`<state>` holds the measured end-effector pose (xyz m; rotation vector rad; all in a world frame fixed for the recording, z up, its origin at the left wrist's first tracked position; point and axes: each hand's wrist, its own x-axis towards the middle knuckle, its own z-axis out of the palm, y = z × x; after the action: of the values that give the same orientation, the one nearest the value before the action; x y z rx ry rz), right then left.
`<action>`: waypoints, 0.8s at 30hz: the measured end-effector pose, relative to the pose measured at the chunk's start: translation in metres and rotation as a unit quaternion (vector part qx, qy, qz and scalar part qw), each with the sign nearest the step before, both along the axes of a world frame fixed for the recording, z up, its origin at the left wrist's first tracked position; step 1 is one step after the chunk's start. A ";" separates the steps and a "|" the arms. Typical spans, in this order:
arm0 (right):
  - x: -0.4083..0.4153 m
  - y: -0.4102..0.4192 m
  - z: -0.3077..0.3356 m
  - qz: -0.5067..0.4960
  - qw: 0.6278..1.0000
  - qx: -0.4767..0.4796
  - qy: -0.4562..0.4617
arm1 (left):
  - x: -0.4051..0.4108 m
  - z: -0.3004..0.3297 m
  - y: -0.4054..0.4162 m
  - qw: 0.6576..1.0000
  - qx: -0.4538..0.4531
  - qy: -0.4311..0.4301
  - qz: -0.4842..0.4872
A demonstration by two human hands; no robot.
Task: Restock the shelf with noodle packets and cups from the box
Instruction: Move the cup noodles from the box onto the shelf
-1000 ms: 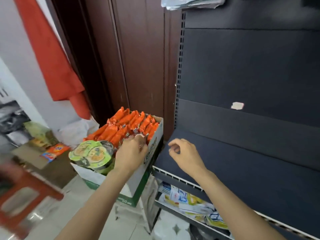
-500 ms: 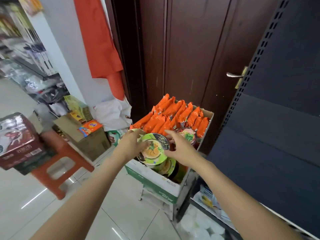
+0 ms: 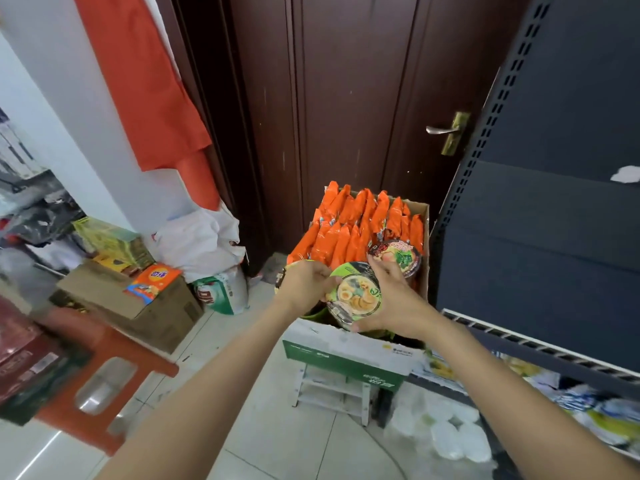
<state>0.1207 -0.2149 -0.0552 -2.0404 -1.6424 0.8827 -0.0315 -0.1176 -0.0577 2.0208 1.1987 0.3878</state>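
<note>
Shelf (image 3: 540, 258) at 3 o'clock, dark, bare where visible, right end cut off by the frame

Box (image 3: 349, 348) at centre on a small white stool (image 3: 332, 393); near wall and floor of the box hidden by arms and contents

Packets (image 3: 356, 226) packed upright at the box's 12 o'clock end: likely light, soft, crinkly and brittle inside, so best pinched by a top seam or taken in a loose bunch; count impossible to tell

Green cup (image 3: 356, 294) lifted over the near end of the box, tilted lid-up: probably light, thin-walled, slick film, so best held round the rim, not squeezed

Red cup (image 3: 396, 254) at 1 o'clock of it, body hidden

Left hand (image 3: 304, 289) clamped on the green cup's 9 o'clock edge, right hand (image 3: 398, 303) cupping its 3 o'clock side, fingertip under; another lid behind the left hand barely showing
</note>
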 end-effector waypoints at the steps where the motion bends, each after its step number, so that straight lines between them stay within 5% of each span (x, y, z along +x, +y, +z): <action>1: -0.001 0.000 -0.001 -0.002 1.000 -0.002 -0.007 | -0.004 0.000 0.001 1.000 -0.001 -0.010 -0.004; 7: -0.008 -0.001 0.004 -0.009 0.998 -0.006 -0.054 | -0.031 -0.015 0.017 0.995 0.083 0.059 0.015; 14: -0.020 -0.005 0.001 -0.137 0.987 0.076 -0.039 | -0.041 -0.028 0.028 0.982 0.055 0.168 -0.068; 21: -0.030 -0.004 -0.003 -0.153 0.986 0.065 -0.020 | -0.038 -0.025 0.025 0.975 0.103 0.189 -0.054; 24: -0.029 -0.006 -0.003 -0.166 0.983 0.079 -0.028 | -0.039 -0.019 0.022 0.985 0.119 0.125 -0.011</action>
<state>0.0919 -0.2210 -0.0580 -2.1573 -1.2967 0.5663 -0.0701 -0.0960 -0.0769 2.3416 1.3308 0.2810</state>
